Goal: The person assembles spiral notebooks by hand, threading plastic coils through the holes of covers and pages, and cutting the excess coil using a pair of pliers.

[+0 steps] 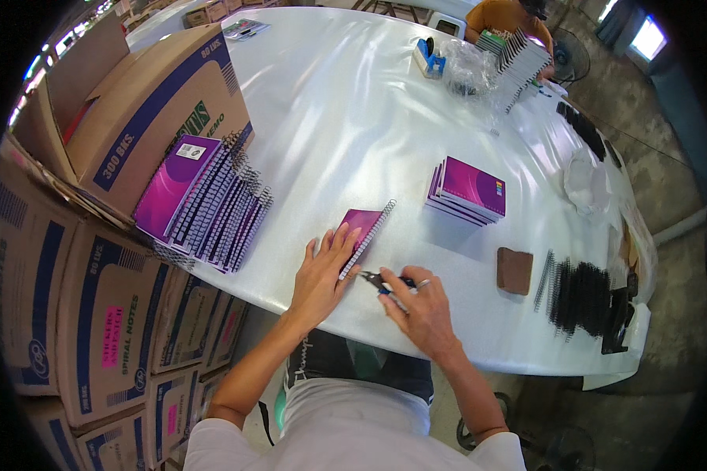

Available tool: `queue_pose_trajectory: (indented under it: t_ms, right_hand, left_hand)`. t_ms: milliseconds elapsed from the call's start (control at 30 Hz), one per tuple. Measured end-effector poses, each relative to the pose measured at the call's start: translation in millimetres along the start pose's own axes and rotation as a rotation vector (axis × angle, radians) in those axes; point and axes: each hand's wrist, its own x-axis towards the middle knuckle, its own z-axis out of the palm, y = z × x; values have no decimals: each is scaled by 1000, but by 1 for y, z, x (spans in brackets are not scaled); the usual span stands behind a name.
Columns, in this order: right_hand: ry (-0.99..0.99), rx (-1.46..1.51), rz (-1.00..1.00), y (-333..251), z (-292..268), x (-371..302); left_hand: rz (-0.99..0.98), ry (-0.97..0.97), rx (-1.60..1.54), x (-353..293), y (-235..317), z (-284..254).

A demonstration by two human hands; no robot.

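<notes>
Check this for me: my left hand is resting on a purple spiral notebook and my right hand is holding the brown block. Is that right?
Not quite. In the head view, your right hand holds pliers; the brown block lies on the table off to its right. Your left hand does rest on a purple spiral notebook.

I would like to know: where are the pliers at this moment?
In the head view, the pliers are in the grip of the right hand, above the white table, just right of the purple notebook under the left hand.
</notes>
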Motion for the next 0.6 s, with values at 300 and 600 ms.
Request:
queue_pose_trajectory:
  t_ms: [300, 600]
  right_hand:
    - [-42, -97, -77, -20, -9, 10]
    - [-376, 548, 60, 6, -28, 39]
  left_hand:
    - [-2, 58, 122, 6, 16, -2]
    - [144, 93, 486, 9, 20, -70]
